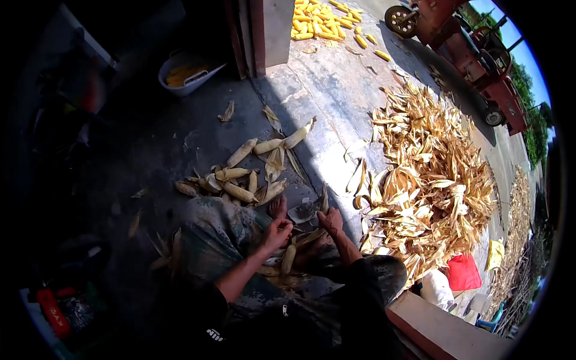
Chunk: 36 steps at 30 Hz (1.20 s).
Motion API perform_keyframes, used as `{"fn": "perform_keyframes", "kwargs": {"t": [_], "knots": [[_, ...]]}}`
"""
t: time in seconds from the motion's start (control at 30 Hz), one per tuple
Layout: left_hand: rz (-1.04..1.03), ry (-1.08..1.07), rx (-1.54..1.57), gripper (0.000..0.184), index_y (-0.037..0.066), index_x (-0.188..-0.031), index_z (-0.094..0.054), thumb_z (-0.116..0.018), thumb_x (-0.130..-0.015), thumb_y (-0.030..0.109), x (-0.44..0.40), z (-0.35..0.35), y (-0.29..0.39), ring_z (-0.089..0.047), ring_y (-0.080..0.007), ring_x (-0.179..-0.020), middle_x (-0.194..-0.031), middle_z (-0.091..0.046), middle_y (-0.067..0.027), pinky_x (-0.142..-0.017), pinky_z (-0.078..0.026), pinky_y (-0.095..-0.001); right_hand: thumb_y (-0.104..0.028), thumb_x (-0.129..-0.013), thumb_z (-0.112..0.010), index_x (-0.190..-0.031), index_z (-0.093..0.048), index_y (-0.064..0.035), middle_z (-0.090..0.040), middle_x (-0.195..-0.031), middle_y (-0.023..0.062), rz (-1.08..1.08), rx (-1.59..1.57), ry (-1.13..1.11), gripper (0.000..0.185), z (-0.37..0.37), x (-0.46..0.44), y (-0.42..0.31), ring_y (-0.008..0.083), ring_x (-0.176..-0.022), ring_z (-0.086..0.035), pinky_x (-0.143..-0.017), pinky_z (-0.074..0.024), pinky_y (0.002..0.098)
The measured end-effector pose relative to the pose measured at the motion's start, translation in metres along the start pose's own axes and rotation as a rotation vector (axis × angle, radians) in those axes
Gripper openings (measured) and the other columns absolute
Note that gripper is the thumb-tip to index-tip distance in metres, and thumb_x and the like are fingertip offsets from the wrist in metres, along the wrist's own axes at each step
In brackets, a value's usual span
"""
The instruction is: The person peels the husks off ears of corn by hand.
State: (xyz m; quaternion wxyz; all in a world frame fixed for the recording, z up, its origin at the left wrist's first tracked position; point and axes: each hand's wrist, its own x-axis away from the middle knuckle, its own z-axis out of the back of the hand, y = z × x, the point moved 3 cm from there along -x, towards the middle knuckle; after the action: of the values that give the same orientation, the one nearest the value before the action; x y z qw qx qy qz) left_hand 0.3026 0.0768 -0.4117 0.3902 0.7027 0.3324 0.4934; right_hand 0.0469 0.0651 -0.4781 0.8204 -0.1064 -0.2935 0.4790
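Observation:
My left hand point(278, 234) is closed in front of my lap, its fingers curled together; what they hold, if anything, is too small to make out. To its right, my right hand point(330, 221) is closed around the lower end of a dry husk point(324, 198) that points up and away from me. Below and between the hands, a pale corn cob point(288, 259) lies near my legs. Several cobs in pale husks point(240, 192) are heaped on the floor beyond my left hand, close to my bare foot point(278, 207).
A large pile of dry husks point(432, 180) spreads on the right. Yellow cobs point(318, 21) lie at the top, near a red three-wheeled vehicle point(468, 54). A white basin point(183, 87) with yellow cobs stands at the upper left. A red bag point(464, 272) is at the lower right.

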Motion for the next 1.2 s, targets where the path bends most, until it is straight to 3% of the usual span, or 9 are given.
{"fn": "perform_keyframes", "kwargs": {"t": [0.07, 0.13, 0.2, 0.4, 0.47, 0.6, 0.9, 1.13, 1.2], "knots": [[0.004, -0.006, -0.031, 0.021, 0.004, -0.104, -0.057, -0.063, -0.093, 0.021, 0.003, -0.005, 0.016, -0.06, -0.0082, -0.074, -0.087, -0.06, -0.0013, -0.061, -0.051, -0.0238, -0.042, -0.077, -0.063, -0.085, -0.062, 0.0037, -0.062, -0.067, 0.0186, 0.035, -0.314, 0.03, 0.047, 0.025, -0.003, -0.016, 0.0341, -0.071, -0.064, -0.065, -0.0488, 0.0413], [-0.049, -0.018, -0.104, 0.023, 0.004, -0.106, -0.057, -0.063, -0.093, 0.022, 0.003, -0.007, 0.022, -0.061, -0.0089, -0.077, -0.088, -0.06, -0.0018, -0.067, -0.05, -0.0246, -0.033, -0.081, -0.061, -0.092, -0.059, -0.0005, -0.059, -0.069, 0.0088, -0.08, -0.659, -0.317, 0.035, 0.062, 0.021, -0.053, 0.0176, -0.063, -0.057, -0.055, -0.0448, 0.0318], [-0.163, -0.052, -0.213, 0.027, 0.003, -0.111, -0.056, -0.064, -0.092, 0.021, 0.005, -0.013, 0.034, -0.064, -0.0131, -0.086, -0.093, -0.063, -0.0044, -0.073, -0.052, -0.0268, -0.026, -0.085, -0.058, -0.102, -0.054, -0.0043, -0.055, -0.075, 0.0021, -0.011, -0.866, -0.326, 0.028, 0.076, 0.045, -0.076, 0.0086, -0.06, -0.049, -0.051, -0.0393, 0.024], [-0.405, -0.14, -0.398, 0.037, 0.002, -0.115, -0.056, -0.069, -0.089, 0.025, 0.039, -0.028, 0.063, -0.063, -0.016, -0.088, -0.103, -0.062, -0.0099, -0.076, -0.052, -0.0301, -0.021, -0.09, -0.056, -0.109, -0.053, -0.0057, -0.056, -0.084, 0.0026, 0.08, -1.091, -0.446, 0.024, 0.1, 0.128, -0.118, 0.0105, -0.066, -0.053, -0.056, -0.0414, 0.0233], [-0.231, -0.331, -0.146, 0.04, 0.002, -0.118, -0.054, -0.068, -0.09, 0.027, 0.045, -0.029, 0.054, -0.061, -0.0156, -0.091, -0.105, -0.061, -0.0095, -0.078, -0.051, -0.0298, -0.019, -0.092, -0.055, -0.106, -0.056, -0.0059, -0.056, -0.088, 0.0028, 0.004, -1.174, -0.439, 0.019, 0.095, 0.143, -0.111, 0.0111, -0.072, -0.054, -0.058, -0.0435, 0.0246], [-0.172, -0.413, -0.294, 0.05, -0.002, -0.121, -0.051, -0.068, -0.088, 0.034, 0.055, -0.023, 0.045, -0.06, -0.0194, -0.094, -0.11, -0.06, -0.0113, -0.082, -0.049, -0.0327, -0.015, -0.095, -0.053, -0.099, -0.06, -0.0027, -0.057, -0.089, 0.003, 0.255, -1.048, -0.373, 0.015, 0.088, 0.152, -0.094, 0.0118, -0.078, -0.057, -0.067, -0.0492, 0.0255], [-0.299, -0.438, -0.612, 0.055, -0.003, -0.119, -0.05, -0.07, -0.078, 0.028, 0.071, -0.02, 0.057, -0.062, -0.0315, -0.098, -0.109, -0.062, -0.0221, -0.085, -0.048, -0.0396, -0.027, -0.096, -0.057, -0.093, -0.065, -0.0004, -0.063, -0.08, 0.0036, 0.202, -1.138, -0.207, 0.028, 0.084, 0.145, -0.08, 0.0135, -0.07, -0.063, -0.069, -0.0539, 0.0279], [-0.312, -0.38, -0.633, 0.066, 0.001, -0.127, -0.049, -0.078, -0.074, 0.029, 0.066, -0.015, 0.041, -0.062, -0.0258, -0.104, -0.111, -0.065, -0.0153, -0.089, -0.048, -0.036, -0.023, -0.095, -0.057, -0.08, -0.061, -0.0028, -0.059, -0.075, 0.0018, 0.087, -1.132, -0.235, 0.025, 0.084, 0.154, -0.085, 0.014, -0.067, -0.064, -0.066, -0.0556, 0.0269], [-0.378, -0.303, -0.639, 0.066, 0.003, -0.12, -0.051, -0.078, -0.074, 0.043, 0.068, -0.017, 0.044, -0.063, -0.0344, -0.098, -0.104, -0.064, -0.0179, -0.083, -0.049, -0.0407, -0.021, -0.09, -0.058, -0.075, -0.062, -0.0031, -0.057, -0.07, -0.0026, 0.044, -1.192, -0.184, 0.024, 0.075, 0.151, -0.084, 0.0052, -0.057, -0.049, -0.05, -0.0389, 0.0221]]}}
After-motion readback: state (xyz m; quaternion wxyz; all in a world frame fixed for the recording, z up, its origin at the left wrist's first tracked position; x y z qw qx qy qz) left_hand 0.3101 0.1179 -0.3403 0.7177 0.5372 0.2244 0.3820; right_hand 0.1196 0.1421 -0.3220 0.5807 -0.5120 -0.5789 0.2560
